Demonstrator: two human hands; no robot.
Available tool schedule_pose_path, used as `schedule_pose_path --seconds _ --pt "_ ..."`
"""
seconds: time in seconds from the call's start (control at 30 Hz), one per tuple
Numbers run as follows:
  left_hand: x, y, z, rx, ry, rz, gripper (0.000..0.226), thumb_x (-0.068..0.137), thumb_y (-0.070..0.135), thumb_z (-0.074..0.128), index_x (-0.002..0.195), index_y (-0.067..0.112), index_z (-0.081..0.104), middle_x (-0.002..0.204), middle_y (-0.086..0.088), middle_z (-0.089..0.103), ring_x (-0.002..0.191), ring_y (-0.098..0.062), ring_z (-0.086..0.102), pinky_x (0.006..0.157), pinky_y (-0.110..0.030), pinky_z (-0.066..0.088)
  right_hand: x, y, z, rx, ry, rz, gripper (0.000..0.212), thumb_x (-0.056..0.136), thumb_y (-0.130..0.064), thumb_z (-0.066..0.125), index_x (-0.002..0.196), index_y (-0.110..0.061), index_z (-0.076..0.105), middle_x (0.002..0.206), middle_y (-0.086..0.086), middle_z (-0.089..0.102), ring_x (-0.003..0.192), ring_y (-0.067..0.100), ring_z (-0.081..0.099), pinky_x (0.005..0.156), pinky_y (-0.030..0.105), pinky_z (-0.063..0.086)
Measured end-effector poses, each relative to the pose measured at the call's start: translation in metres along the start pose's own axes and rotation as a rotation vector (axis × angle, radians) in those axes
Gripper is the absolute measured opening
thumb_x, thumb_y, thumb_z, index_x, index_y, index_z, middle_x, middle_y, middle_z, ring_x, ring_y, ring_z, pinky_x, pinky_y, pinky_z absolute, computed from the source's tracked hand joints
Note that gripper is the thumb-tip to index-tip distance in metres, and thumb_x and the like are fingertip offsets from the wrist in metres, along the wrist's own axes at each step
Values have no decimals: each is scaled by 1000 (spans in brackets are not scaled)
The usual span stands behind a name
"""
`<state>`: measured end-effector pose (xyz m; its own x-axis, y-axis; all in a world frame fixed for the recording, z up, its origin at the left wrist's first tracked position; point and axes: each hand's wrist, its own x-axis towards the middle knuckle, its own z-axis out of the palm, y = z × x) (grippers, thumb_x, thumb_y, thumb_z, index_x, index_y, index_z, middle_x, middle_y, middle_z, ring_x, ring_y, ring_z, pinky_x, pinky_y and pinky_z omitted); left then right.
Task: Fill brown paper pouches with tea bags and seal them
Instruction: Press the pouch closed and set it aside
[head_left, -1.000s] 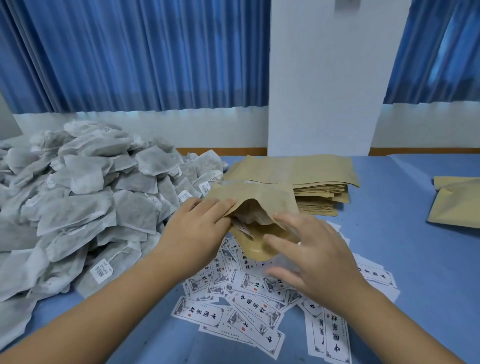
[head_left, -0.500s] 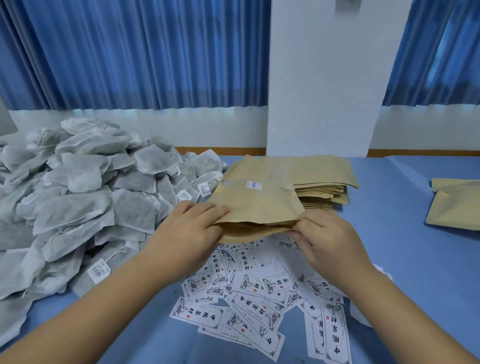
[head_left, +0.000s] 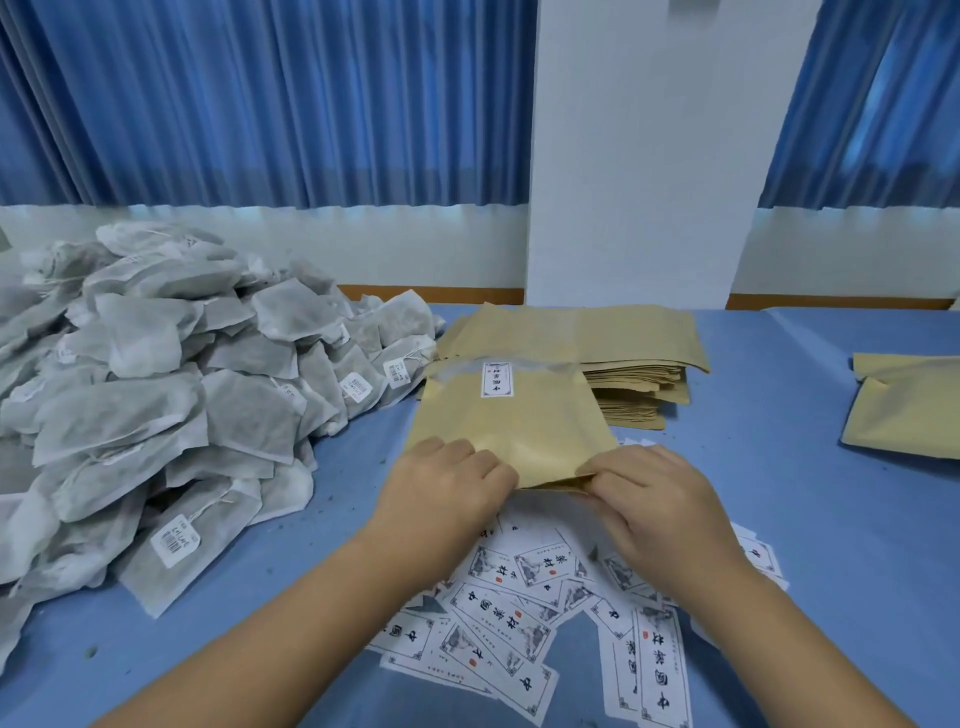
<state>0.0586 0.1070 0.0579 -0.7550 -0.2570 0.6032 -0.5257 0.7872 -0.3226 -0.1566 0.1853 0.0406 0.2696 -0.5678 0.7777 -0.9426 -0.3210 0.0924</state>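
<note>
A brown paper pouch (head_left: 511, 421) with a small white label near its far end lies flat on the blue table, its open mouth toward me. My left hand (head_left: 441, 486) grips the pouch's near left edge with curled fingers. My right hand (head_left: 654, 499) pinches the near right corner of the mouth. A big heap of grey-white tea bags (head_left: 156, 395) fills the left side of the table. A stack of flat brown pouches (head_left: 628, 364) lies just behind the held pouch. What is inside the pouch is hidden.
Several white printed labels (head_left: 524, 623) are scattered on the blue table (head_left: 810, 545) under and in front of my hands. More brown pouches (head_left: 909, 410) lie at the right edge. A white pillar and blue curtains stand behind the table.
The pouch's gaping mouth, with a tea bag showing inside, has been pressed flat. My right hand moved from the open mouth to pinch the near right corner; the pouch now lies flat.
</note>
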Motion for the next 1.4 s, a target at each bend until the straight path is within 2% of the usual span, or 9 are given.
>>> schedule_pose_path --seconds 0.2,0.3,0.4,0.5,0.63,0.83,1.07,1.27,1.4 --pt "-1 -2 9 -132 -86 -84 50 30 -12 69 72 14 72 56 3 61 47 -21 56 42 -24 45 -2 -3 -6 56 -73 -5 15 82 -17 63 93 -18 72 99 -4 70 61 18 62 55 25 48" --pt "-9 -5 14 -214 -125 -124 53 30 -13 68 75 14 73 58 4 62 50 -20 58 45 -22 46 -3 -11 -4 73 -241 125 45 75 -30 76 115 -26 55 99 -9 68 68 14 65 57 23 44" --pt "-21 -2 21 -356 -253 -154 39 50 -9 73 81 14 75 69 1 68 64 -22 66 53 -30 54 -5 -13 5 89 -445 81 29 80 -29 73 107 -23 66 102 -11 66 88 16 63 69 26 49" --pt "-29 1 23 -431 -322 -200 28 72 1 73 95 16 77 96 2 72 82 -21 69 61 -33 57 -10 -15 10 146 -486 38 8 83 -19 70 89 -20 74 87 -7 66 82 18 62 58 30 51" --pt "-35 2 24 -412 -389 -320 27 96 27 50 117 25 66 112 9 58 89 -18 62 72 -32 51 -17 -13 18 129 -615 116 28 98 -34 42 112 -29 67 104 -11 58 101 14 51 73 28 46" --pt "-48 4 27 -375 -501 -313 34 102 36 34 128 35 57 122 15 58 112 -12 57 83 -28 48 -17 -16 21 105 -688 170 32 99 -39 37 112 -34 66 103 -13 53 99 10 47 70 24 40" --pt "-57 3 20 -466 -355 -405 31 98 41 43 128 41 53 117 21 58 99 -8 59 77 -26 48 -14 -18 19 99 -605 284 29 100 -40 37 106 -31 65 98 -12 56 96 9 52 72 26 40" --pt "-60 -20 14 -358 -244 -412 21 72 7 80 87 19 72 84 7 65 78 -22 63 60 -34 50 -7 -13 3 121 -338 290 5 82 -11 73 81 -15 74 73 -2 62 67 22 60 55 32 48" --pt "-61 -25 15 -341 -115 -467 24 63 -4 84 75 13 72 72 2 63 67 -25 62 52 -33 48 -7 -6 -4 113 -255 254 8 77 -5 77 77 -13 73 69 -1 60 62 23 58 52 29 45"
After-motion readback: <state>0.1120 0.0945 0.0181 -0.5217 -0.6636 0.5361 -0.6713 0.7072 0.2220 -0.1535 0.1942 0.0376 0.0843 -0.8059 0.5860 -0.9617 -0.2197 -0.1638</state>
